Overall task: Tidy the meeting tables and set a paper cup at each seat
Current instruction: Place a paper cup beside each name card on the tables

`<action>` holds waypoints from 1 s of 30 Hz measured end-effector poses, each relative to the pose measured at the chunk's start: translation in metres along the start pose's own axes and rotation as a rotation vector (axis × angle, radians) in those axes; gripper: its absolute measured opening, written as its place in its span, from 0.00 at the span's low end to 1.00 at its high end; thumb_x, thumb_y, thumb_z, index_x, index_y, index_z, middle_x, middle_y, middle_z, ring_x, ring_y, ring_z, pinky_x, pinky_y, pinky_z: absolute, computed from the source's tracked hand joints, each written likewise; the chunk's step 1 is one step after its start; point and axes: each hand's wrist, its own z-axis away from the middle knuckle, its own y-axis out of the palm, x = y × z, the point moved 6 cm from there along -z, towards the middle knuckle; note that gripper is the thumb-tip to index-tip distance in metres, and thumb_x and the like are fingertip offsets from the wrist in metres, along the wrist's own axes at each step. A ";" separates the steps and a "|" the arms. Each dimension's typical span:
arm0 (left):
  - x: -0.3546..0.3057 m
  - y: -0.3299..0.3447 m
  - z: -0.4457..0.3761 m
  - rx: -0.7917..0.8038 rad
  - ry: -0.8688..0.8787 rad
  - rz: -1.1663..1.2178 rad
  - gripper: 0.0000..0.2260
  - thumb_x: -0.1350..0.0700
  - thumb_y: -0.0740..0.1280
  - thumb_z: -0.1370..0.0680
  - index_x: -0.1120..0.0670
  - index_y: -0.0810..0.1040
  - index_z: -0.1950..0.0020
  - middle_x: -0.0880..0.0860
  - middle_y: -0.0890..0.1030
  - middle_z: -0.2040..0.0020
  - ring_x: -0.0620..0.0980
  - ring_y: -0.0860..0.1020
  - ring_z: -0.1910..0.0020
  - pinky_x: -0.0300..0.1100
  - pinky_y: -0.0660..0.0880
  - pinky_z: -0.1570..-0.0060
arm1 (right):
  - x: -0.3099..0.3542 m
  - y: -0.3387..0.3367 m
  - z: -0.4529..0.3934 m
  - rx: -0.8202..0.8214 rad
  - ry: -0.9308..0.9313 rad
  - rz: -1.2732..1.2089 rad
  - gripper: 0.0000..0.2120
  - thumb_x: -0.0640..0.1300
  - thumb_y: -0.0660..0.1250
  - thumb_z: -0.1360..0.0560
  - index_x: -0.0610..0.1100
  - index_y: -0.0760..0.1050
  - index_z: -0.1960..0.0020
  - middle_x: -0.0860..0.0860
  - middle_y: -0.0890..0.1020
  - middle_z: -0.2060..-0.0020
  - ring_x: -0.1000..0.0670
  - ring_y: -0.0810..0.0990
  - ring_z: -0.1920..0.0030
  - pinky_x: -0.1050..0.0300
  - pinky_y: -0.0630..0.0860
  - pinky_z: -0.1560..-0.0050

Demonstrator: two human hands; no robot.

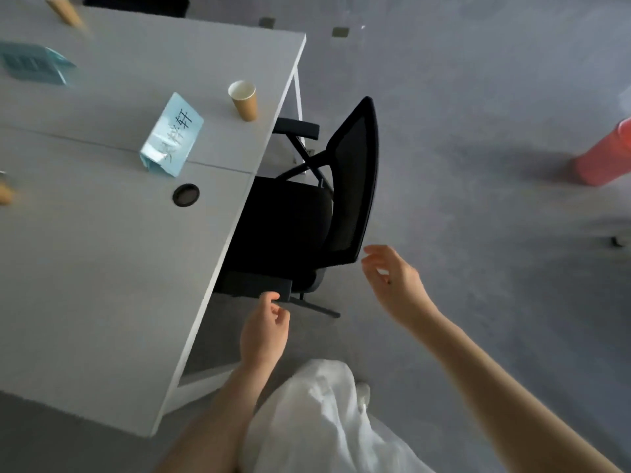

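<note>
Grey carpet (478, 131) ran under a white meeting table (102, 268), which filled the left of the head view with its long edge slanting from upper right down to lower left. One brown paper cup (243, 100) stood upright near that edge, just beside a tented blue name card (172, 136); parts of two more cups (65, 10) showed at the far and left margins, blurred. A black mesh office chair (355, 179) sat at that place, its seat tucked partly under the tabletop and its back standing out from the edge, roughly parallel to it. The right hand (392, 281) hung just beside the near lower corner of the chair back, fingers loosely curved and grasping nothing. The left hand (264, 331) was lower and closer to the table, beside the near armrest (259, 285), fingers loosely curled and likewise empty; whether a fingertip touched the armrest could not be told. The chair lay ahead of both hands, towards the table, so a push inward would probably fall to the right hand, the nearer to the back. A red object (601, 158) stood well apart at the right edge.
</note>
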 end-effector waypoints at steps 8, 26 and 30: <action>-0.031 0.007 -0.068 -0.201 -0.126 0.147 0.12 0.59 0.65 0.21 0.56 0.75 0.38 0.51 0.81 0.49 0.48 0.78 0.52 0.42 0.72 0.56 | 0.032 -0.025 -0.113 0.169 -0.108 0.018 0.14 0.43 0.61 0.22 0.47 0.72 0.36 0.53 0.81 0.49 0.54 0.78 0.45 0.58 0.75 0.43; -0.133 0.002 -0.251 -0.220 -0.311 0.221 0.15 0.57 0.64 0.19 0.56 0.72 0.33 0.52 0.78 0.43 0.50 0.77 0.46 0.44 0.75 0.51 | 0.102 0.007 -0.360 0.546 -0.190 0.104 0.16 0.45 0.65 0.23 0.48 0.71 0.36 0.53 0.81 0.47 0.56 0.78 0.46 0.64 0.72 0.45; -0.161 0.010 -0.283 -0.295 -0.369 0.210 0.16 0.56 0.64 0.20 0.55 0.71 0.33 0.51 0.78 0.42 0.49 0.77 0.44 0.41 0.74 0.52 | 0.107 0.010 -0.400 0.661 -0.238 0.157 0.16 0.45 0.65 0.23 0.46 0.70 0.35 0.53 0.79 0.47 0.56 0.77 0.47 0.59 0.73 0.40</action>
